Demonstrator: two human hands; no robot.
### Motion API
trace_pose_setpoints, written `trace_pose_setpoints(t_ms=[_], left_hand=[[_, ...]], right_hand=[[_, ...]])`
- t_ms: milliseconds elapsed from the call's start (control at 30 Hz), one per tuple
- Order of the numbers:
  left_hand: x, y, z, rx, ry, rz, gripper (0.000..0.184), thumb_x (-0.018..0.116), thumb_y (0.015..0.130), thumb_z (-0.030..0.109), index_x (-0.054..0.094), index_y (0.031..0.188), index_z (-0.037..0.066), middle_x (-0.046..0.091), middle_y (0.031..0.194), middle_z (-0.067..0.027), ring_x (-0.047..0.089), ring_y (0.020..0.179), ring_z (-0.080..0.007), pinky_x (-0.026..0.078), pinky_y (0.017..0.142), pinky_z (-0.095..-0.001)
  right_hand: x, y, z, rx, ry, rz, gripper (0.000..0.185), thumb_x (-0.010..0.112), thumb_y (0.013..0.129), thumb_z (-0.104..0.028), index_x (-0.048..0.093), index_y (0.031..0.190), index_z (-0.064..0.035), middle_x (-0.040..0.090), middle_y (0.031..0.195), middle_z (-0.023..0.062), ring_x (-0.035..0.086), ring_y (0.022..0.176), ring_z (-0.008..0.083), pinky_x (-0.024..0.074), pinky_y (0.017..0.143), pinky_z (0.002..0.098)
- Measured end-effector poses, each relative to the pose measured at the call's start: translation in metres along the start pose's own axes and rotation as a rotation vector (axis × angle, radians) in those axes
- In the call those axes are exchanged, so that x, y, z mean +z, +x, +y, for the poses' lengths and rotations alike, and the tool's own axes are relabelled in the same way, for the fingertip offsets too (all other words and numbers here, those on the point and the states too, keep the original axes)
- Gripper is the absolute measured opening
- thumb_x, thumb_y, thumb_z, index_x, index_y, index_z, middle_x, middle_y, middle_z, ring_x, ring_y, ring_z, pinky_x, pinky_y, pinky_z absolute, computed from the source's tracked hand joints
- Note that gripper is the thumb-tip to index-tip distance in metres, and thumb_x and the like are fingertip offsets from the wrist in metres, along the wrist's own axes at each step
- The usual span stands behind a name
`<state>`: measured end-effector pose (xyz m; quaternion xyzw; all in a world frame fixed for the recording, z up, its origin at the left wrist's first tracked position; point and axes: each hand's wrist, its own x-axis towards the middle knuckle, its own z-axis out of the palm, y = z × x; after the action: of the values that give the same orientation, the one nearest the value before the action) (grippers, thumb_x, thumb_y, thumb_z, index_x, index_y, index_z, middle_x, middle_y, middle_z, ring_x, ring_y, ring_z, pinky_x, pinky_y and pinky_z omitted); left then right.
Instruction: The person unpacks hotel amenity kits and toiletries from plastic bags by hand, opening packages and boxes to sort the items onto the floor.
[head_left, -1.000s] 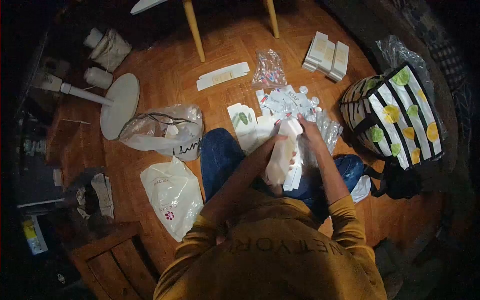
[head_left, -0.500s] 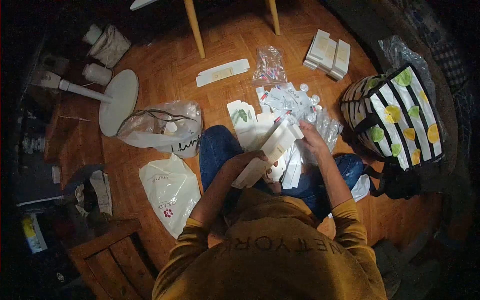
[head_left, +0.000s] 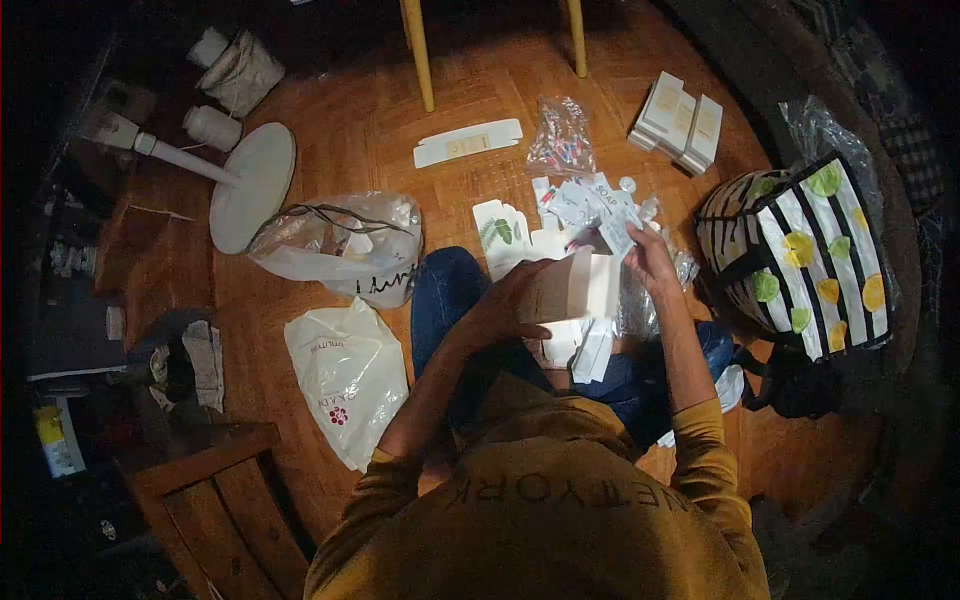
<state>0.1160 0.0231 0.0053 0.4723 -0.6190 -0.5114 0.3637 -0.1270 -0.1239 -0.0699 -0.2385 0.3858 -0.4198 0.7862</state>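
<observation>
My left hand (head_left: 502,308) is wrapped round a small white carton (head_left: 580,285), its open end tipped toward the right. To the right of that carton, my right hand (head_left: 652,262) pinches a flat white packet with small print (head_left: 617,236). Beyond the hands lies a pile of white packets, one marked SOAP (head_left: 603,192). Small clear-wrapped items lie right of the pile. An open carton with a green leaf print (head_left: 500,232) stands left of it. Folded white cartons (head_left: 594,358) rest between my legs.
A flat carton (head_left: 468,143), a clear bag of small colourful items (head_left: 561,140) and stacked cartons (head_left: 678,125) lie farther off. A striped bag with fruit prints (head_left: 815,260) stands at right. Plastic bags (head_left: 347,385) and a round white base (head_left: 255,188) are at left.
The carton in my left hand has turned from lying flat and slanted to facing right with its end open. My right hand has left the carton and now holds a packet.
</observation>
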Motion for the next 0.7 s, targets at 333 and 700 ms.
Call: trace_pose_setpoints(t_ms=[333,700], left_hand=[[0.008,0.028,0.017,0.354,-0.042,0.114,0.07,0.077,0.055,0.009,0.041,0.115,0.008,0.047,0.113,-0.01,0.045,0.108,-0.0258,0.037,0.092,-0.0354],[-0.175,-0.096,0.021,0.443,-0.135,0.786,0.017,0.048,0.083,0.013,0.053,0.095,0.003,0.053,0.092,-0.0083,0.053,0.092,-0.0182,0.045,0.081,-0.0291]], right_hand=[[0.001,-0.022,-0.009,0.007,-0.136,0.079,0.032,0.049,0.085,-0.012,0.042,0.116,-0.0034,0.059,0.096,0.0089,0.062,0.077,0.0165,0.0551,0.058,0.0294],[-0.027,-0.039,0.0,0.014,-0.185,0.132,0.028,0.055,0.083,-0.017,0.049,0.107,-0.0047,0.059,0.094,0.0057,0.06,0.08,0.0146,0.0522,0.063,0.028]])
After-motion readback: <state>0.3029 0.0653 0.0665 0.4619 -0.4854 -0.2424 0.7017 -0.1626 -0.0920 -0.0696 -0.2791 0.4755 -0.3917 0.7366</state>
